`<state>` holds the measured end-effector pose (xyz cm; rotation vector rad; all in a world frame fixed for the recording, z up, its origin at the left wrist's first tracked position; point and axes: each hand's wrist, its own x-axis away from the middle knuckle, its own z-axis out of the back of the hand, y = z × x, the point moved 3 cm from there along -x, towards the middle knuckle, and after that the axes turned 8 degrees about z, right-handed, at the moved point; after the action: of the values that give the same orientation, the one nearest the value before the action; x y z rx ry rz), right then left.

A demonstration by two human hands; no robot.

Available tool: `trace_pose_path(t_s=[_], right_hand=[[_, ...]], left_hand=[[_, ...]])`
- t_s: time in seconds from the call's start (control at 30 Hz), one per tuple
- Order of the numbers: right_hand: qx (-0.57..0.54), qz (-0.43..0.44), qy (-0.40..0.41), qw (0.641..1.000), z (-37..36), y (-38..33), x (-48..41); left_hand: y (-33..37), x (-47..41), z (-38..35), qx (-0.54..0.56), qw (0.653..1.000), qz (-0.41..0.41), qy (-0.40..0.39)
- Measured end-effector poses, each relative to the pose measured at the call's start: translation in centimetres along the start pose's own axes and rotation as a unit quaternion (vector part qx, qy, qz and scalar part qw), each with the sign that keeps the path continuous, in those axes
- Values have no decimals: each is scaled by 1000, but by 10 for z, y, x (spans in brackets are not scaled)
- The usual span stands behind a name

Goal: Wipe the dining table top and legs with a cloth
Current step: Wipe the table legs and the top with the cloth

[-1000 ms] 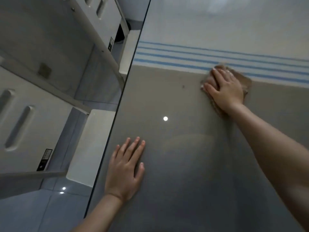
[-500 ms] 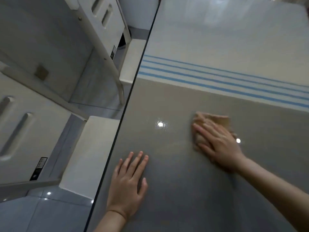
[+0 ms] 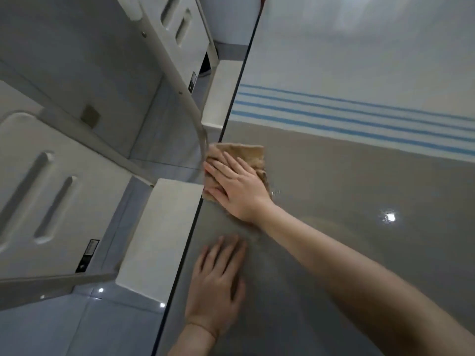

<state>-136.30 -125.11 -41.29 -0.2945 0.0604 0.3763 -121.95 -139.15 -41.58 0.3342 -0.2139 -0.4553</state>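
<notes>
The glossy grey dining table top (image 3: 347,201) fills the right of the head view, with a pale band and blue stripes farther away. A folded tan cloth (image 3: 244,155) lies at the table's left edge, partly hanging over it. My right hand (image 3: 239,186) presses flat on the cloth with straight, spread fingers. My left hand (image 3: 217,283) rests palm down on the bare table top nearer to me, fingers straight. The table legs are hidden below the top.
Two white chairs stand along the table's left side, the near seat (image 3: 159,240) and the far seat (image 3: 218,91) tucked close to the edge. The near chair's back (image 3: 51,188) is at the left. Grey tiled floor (image 3: 84,327) lies below.
My right hand slid the cloth from the blue stripes toward me, then left to the table's edge. My left hand stayed flat on the table.
</notes>
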Motion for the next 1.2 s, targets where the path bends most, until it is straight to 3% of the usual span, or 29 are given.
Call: trace_pose_path(t_s=[0.1,0.2,0.33,0.37,0.4,0.47,0.53,0.57,0.73,0.83,0.9,0.97,1.03,1.1,1.2], right_hand=[[18,-13,-8,1000,26,40,103],[47,-187,34,981,70,143,176],[46,-505,123,853,104,245,178],[36,-553,130,822,102,249,157],[25,-566,126,814,95,243,130],[19,-484,100,869,69,202,73],[31,-312,84,946,43,125,45],[36,-245,86,965,34,84,56],[-1,-60,-13,998,17,-88,266],[38,112,-122,985,33,-67,354],[17,51,-94,994,47,-9,351],[15,-126,-17,992,62,66,317],[35,-296,54,953,75,126,267],[38,-408,73,909,74,148,213],[36,-404,79,911,53,101,170]], left_hand=[[0,-1,-1,5,1000,7,1],[1,-1,0,9,1000,14,7],[0,-1,-1,7,1000,17,5],[0,-1,-1,6,1000,19,4],[1,0,-1,4,1000,18,3],[1,1,0,1,1000,15,8],[1,0,0,-7,1000,17,12],[2,0,0,-10,1000,15,14],[0,-1,-1,0,999,21,29],[1,0,-1,0,999,23,39],[1,1,-1,-2,999,23,44],[1,0,-2,-3,999,22,50],[1,1,-2,-4,998,18,55],[1,2,-1,-1,998,17,63],[2,4,-1,6,998,14,66]])
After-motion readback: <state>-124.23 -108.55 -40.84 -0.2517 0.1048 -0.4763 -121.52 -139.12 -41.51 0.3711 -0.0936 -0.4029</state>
